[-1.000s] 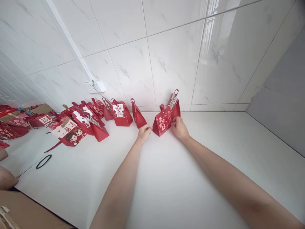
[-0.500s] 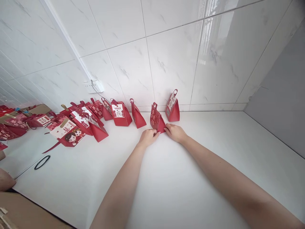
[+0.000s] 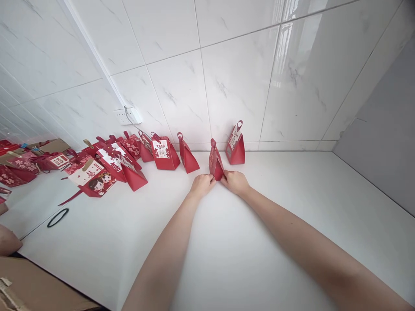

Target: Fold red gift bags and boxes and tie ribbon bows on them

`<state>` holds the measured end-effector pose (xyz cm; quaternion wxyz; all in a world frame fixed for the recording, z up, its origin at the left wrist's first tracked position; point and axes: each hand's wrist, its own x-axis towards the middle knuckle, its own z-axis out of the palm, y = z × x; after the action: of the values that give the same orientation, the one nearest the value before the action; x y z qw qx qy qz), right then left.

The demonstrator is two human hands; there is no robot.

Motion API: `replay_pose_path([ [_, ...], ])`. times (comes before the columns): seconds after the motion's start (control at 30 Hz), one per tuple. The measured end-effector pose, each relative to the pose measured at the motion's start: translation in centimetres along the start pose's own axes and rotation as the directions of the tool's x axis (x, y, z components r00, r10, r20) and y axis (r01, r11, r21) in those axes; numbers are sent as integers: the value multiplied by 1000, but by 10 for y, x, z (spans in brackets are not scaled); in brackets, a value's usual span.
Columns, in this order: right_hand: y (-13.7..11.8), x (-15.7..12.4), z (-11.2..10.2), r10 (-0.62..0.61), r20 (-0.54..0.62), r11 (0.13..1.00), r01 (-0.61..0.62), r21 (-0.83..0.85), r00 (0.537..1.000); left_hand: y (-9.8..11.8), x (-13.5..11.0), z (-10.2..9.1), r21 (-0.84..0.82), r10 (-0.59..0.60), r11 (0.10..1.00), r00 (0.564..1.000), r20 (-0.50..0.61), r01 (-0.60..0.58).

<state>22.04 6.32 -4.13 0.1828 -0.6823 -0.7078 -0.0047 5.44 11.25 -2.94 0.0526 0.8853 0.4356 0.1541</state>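
Note:
A red paper gift box (image 3: 216, 163) with a ribbon loop on top stands upright on the white table (image 3: 220, 242). My left hand (image 3: 202, 185) grips its lower left side, thumb and fingers closed at the near bottom edge. On the other side my right hand (image 3: 236, 182) pinches the lower right edge. Behind and to the right stands another red gift box (image 3: 236, 149), apart from my hands. Just left of my left hand is a third red gift box (image 3: 188, 157). The fingertips are partly hidden against the held box.
More red gift boxes (image 3: 165, 160) line the wall leftward, several crowded together. A black ring (image 3: 58, 217) lies at the left, by the table seam. A cardboard box (image 3: 39, 285) is at the lower left, near another person's arm (image 3: 9, 241). A socket strip (image 3: 127, 115) is on the tiled wall.
The held gift box has turned so its printed side shows less, and it sits slightly further right. My right hand has moved slightly with it.

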Motion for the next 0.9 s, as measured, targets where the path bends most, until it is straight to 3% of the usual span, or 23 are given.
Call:
replay_pose_path([
  [0.37, 5, -5, -3, -9, -8, 1000, 9, -5, 1000, 9, -9, -5, 74, -4, 997, 999, -43, 7],
  [0.63, -1, -7, -17, -44, -127, 998, 38, -46, 991, 22, -6, -9, 59, -27, 997, 962, -271, 45],
  [0.9, -1, -4, -9, -34, -91, 997, 28, -69, 995, 26, -3, -4, 175, -93, 977, 981, -171, 124],
])
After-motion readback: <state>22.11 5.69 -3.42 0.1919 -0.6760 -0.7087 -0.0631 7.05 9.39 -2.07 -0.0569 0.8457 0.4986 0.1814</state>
